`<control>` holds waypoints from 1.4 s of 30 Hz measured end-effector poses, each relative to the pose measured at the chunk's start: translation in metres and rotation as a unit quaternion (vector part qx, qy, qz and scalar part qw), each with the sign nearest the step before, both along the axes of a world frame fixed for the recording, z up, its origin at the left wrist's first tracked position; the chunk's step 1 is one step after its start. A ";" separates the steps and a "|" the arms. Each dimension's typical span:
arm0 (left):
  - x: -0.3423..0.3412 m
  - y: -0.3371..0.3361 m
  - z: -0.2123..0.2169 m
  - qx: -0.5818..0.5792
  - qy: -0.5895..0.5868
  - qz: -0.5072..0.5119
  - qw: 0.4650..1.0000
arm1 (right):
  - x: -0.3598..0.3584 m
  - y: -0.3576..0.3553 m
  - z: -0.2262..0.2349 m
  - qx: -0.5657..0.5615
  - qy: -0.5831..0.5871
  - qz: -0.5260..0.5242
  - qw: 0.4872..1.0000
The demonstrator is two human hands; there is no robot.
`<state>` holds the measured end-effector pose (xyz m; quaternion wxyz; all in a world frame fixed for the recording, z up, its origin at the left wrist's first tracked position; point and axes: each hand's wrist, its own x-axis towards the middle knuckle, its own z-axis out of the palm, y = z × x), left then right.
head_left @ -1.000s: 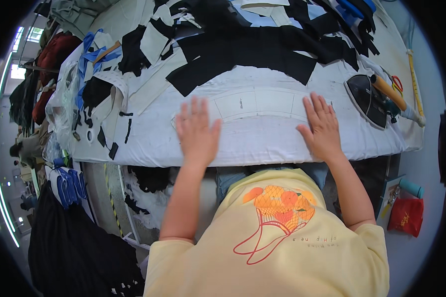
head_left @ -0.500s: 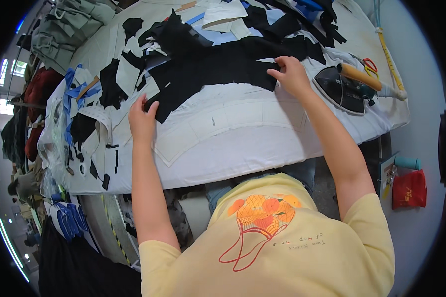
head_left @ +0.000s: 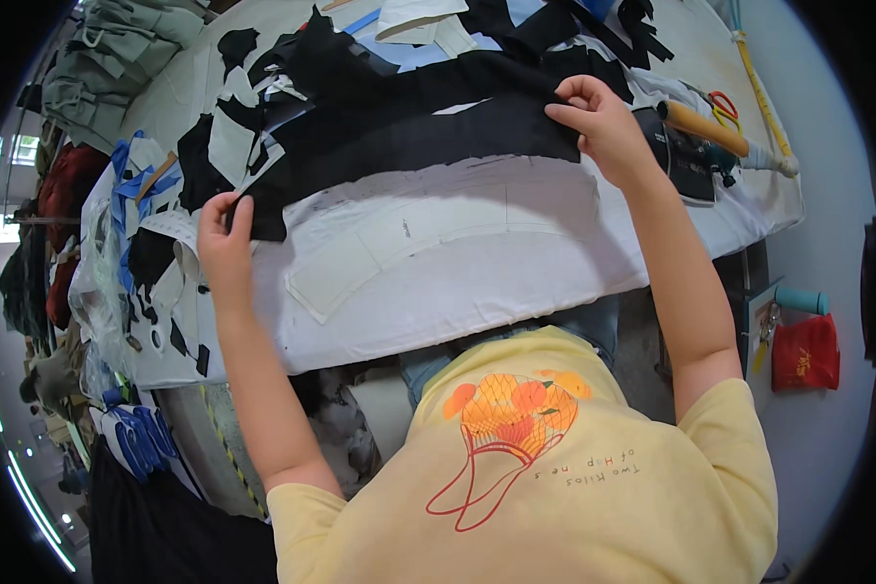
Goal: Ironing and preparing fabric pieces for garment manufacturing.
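A long curved piece of black fabric [head_left: 409, 142] is stretched between my two hands. My left hand [head_left: 226, 243] pinches its left end between thumb and fingers. At the other end, my right hand [head_left: 603, 127] is closed on the upper right corner. Nearer to me than the fabric, a curved white pattern piece [head_left: 448, 231] with drawn lines lies on the white-covered table [head_left: 477, 297]. More black cloth lies behind the held piece, partly hidden by it.
An iron [head_left: 681, 161] with a wooden handle stands right of my right hand, with red-handled scissors [head_left: 722, 105] behind it. Black, white and blue fabric scraps [head_left: 232, 144] cover the left and far table. A red bag [head_left: 805, 352] hangs at the right.
Both hands have closed on the black fabric and moved apart, the left hand further left and the right slightly right. The fabric strip has been drawn out wide between them.
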<state>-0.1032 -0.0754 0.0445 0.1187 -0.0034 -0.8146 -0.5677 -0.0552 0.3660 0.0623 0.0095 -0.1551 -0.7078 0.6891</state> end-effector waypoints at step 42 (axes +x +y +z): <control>0.084 0.018 -0.042 -0.119 -0.149 0.054 0.980 | 0.082 0.014 -0.063 0.326 0.048 -0.079 0.941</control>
